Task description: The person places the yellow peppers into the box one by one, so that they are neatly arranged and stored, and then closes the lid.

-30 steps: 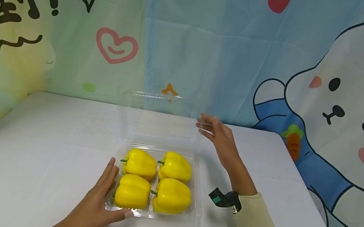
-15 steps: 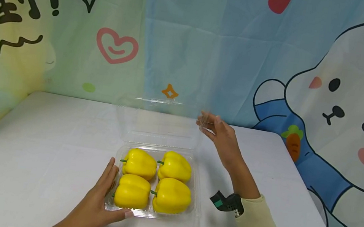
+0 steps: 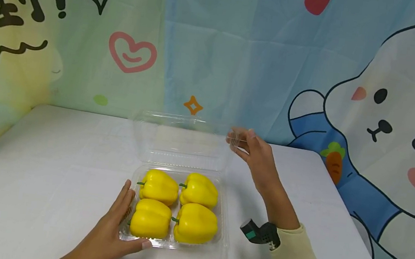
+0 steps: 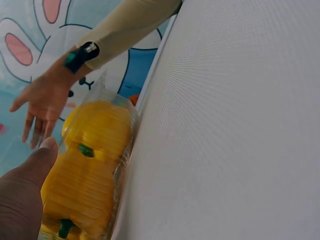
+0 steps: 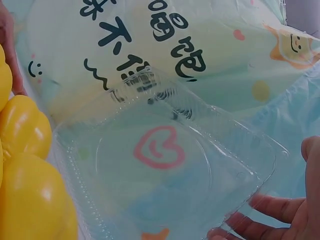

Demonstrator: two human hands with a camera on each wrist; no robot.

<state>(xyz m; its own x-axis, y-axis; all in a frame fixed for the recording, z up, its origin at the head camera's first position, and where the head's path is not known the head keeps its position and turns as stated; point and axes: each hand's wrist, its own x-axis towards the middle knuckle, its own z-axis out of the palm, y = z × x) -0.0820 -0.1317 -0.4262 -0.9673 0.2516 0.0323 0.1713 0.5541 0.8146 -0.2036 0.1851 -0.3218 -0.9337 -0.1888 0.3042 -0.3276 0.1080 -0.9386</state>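
A clear plastic clamshell box (image 3: pixel 223 225) holds several yellow bell peppers (image 3: pixel 195 224) with green stems. Its hinged lid (image 3: pixel 183 144) stands raised at the back. My left hand (image 3: pixel 109 232) lies around the box's near left corner, fingers extended along the left side and thumb at the front edge. At the lid's right edge is my right hand (image 3: pixel 253 155). In the right wrist view, the fingers (image 5: pixel 277 207) of that hand touch the lid's edge from behind, while its thumb stands apart. The left wrist view shows those fingers stretched out straight.
A white table (image 3: pixel 47 182) carries the box. Behind it hangs a printed cloth backdrop (image 3: pixel 237 54) with a cartoon rabbit, hearts and lettering. A black wrist device (image 3: pixel 262 233) sits at the right sleeve's cuff.
The lid's upper edge sits lower in the head view than a second ago. My right hand has shifted slightly to the right with it. My left hand and the peppers stay put.
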